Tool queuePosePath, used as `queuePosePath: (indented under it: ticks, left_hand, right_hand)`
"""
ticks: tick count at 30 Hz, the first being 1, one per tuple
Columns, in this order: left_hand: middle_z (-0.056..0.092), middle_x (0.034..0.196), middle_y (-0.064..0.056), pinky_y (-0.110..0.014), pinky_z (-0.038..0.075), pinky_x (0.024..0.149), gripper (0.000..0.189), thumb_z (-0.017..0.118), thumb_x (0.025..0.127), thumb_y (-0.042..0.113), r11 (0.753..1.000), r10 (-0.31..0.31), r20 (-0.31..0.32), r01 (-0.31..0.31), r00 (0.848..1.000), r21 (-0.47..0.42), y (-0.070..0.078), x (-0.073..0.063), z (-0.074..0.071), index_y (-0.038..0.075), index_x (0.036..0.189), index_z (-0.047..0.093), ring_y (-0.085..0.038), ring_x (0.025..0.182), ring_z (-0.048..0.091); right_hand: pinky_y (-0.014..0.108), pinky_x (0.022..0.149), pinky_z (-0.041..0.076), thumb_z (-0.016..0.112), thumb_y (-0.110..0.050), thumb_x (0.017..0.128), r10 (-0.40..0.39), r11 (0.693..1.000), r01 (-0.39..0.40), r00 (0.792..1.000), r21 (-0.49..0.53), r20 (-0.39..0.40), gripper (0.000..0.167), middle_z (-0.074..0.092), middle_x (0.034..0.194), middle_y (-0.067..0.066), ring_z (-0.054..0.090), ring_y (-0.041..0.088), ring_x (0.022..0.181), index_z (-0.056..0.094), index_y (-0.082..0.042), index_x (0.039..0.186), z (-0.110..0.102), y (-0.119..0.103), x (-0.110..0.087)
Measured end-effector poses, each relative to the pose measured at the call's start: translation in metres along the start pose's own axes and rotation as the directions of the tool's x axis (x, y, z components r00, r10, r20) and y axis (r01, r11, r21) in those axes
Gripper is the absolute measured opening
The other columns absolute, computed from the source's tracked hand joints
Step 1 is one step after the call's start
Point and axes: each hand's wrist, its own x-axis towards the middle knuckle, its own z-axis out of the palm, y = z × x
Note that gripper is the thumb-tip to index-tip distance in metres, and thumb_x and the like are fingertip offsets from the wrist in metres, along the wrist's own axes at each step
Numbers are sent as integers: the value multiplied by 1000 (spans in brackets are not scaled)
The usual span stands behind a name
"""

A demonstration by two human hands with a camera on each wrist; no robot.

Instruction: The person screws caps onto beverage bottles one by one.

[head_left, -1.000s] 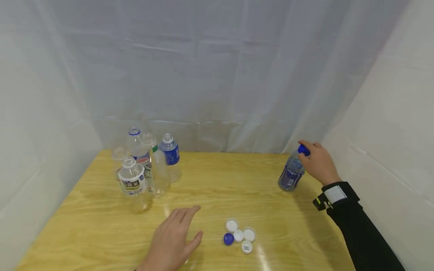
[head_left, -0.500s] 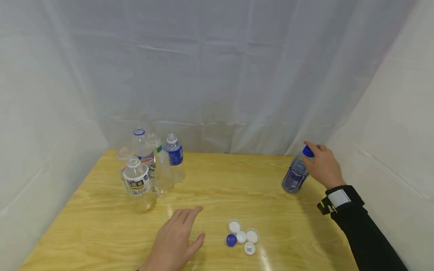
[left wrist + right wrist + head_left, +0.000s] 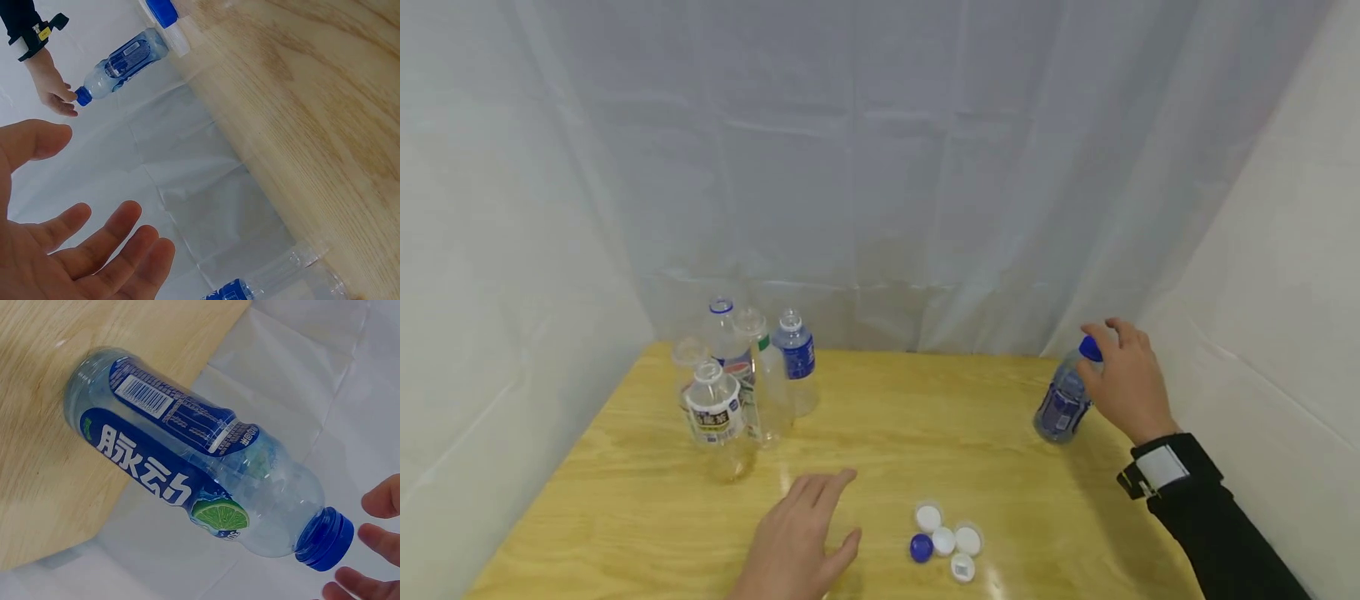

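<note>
A clear plastic bottle (image 3: 181, 450) with a blue label and a blue cap (image 3: 331, 540) stands upright at the table's back right. My right hand (image 3: 1126, 383) is beside its top, thumb and fingers spread around the cap; in the right wrist view the fingertips (image 3: 378, 542) show a small gap from it. My left hand (image 3: 797, 537) hovers over the front of the table with its fingers loosely extended, holding nothing. To its right lie several loose caps, among them a blue cap (image 3: 921, 547) and a white cap (image 3: 943, 541).
Several uncapped clear bottles stand grouped at the back left, including one with a white label (image 3: 715, 421) and one with a blue label (image 3: 798, 358). A pale sheet (image 3: 880, 167) hangs behind the wooden table (image 3: 910, 408) and along both sides.
My right hand's fingers have spread away from the blue cap, leaving the bottle standing. The head view has shifted slightly; the left hand keeps its pose and the loose caps stay put.
</note>
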Motion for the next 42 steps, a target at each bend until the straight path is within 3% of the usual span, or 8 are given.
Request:
queuePosePath:
  ticks: [6,12,20,32,42]
  left_hand:
    - [66,119,2,-36,58,86,67,82,79,41,1000,11,2,-11,1000,12,2,-3,2,19,137,57,-15,111,61]
    - [67,117,3,-34,58,85,66,82,78,41,1000,16,-33,-16,999,11,2,-2,4,20,136,58,-14,109,62]
    - [67,116,1,-34,59,82,64,81,80,40,1000,9,-17,-9,1000,-3,3,-2,2,19,136,58,-15,107,62]
    - [68,116,2,-31,59,81,62,79,82,39,999,26,-13,-27,1000,-36,1,-1,0,19,136,58,-13,107,63]
    - [67,120,2,-33,59,85,64,80,82,38,999,29,3,-29,1000,-40,0,-1,-3,19,138,56,-14,111,62]
  right_hand:
    - [67,95,43,65,-8,91,-83,996,84,995,11,-64,42,47,138,30,41,50,128,59,0,132,-3,-14,-7]
    - [56,81,49,63,-5,91,-172,982,177,981,65,-85,40,52,136,25,45,44,126,62,-2,130,-5,-36,-11]
    - [56,88,53,70,-10,89,-257,957,269,959,110,-116,35,62,126,20,56,39,116,67,0,122,0,-64,-24]
    - [48,85,56,74,-18,91,-270,946,271,962,177,-26,39,62,130,11,58,30,119,65,-7,127,-1,-101,-52]
    - [43,91,56,76,-23,90,-282,932,267,959,247,27,39,62,130,3,59,21,120,66,-14,127,4,-127,-71]
